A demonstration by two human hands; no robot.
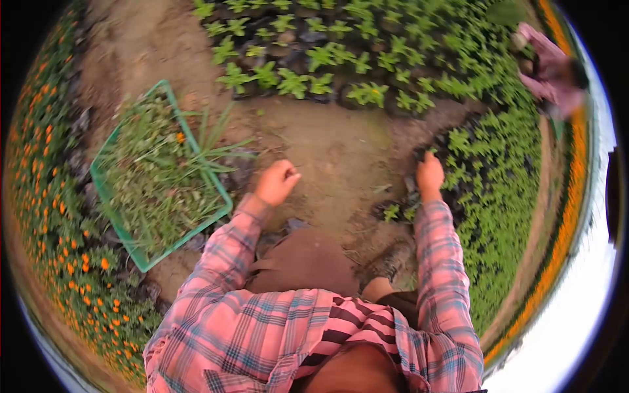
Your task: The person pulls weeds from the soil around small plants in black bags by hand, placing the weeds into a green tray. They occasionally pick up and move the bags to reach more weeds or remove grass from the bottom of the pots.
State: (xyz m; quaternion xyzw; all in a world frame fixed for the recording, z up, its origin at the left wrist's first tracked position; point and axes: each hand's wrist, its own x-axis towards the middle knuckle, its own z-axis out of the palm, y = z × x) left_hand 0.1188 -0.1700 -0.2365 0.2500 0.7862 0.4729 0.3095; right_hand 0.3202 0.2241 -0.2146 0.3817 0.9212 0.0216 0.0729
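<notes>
My left hand [278, 182] is curled into a loose fist above the bare soil, to the right of a green plastic crate [134, 252]. Nothing shows between its fingers. The crate holds pulled weeds and grass [157, 177], with long blades hanging over its right side. On the other side of the path, my right hand [430, 175] has its fingers closed at the edge of a black plastic seedling bag [420, 154]. The grip is partly hidden by the hand itself. Leafy green seedlings [481, 157] in similar black bags stand right beside it.
More bagged seedlings [295, 82] fill the bed ahead. Orange flowers [72, 262] grow along the left. A co-worker [553, 72] in pink bends over plants at the far right. My brown-clad knee [304, 262] and my shoe [388, 259] are on the dirt path [334, 150].
</notes>
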